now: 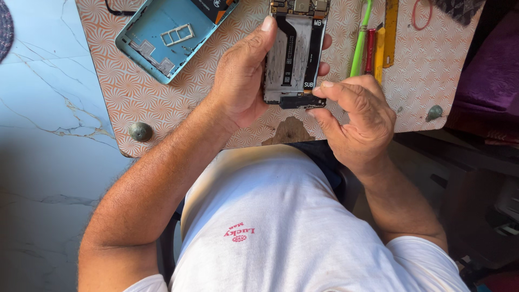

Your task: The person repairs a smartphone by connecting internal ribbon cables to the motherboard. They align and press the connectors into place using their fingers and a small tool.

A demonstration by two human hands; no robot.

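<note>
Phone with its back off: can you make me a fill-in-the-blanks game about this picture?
1. The left hand holds an opened ____.
2. The right hand pinches at the phone's ____ end, nearest the person.
3. The removed back cover is light ____.
4. The tools lie on the patterned table to the ____ of the phone.

Missing words: phone; bottom; blue; right

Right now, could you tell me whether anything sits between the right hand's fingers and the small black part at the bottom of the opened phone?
Nothing visible does: the right hand already pinches the small black part, while the left hand grips the opened phone.
</note>
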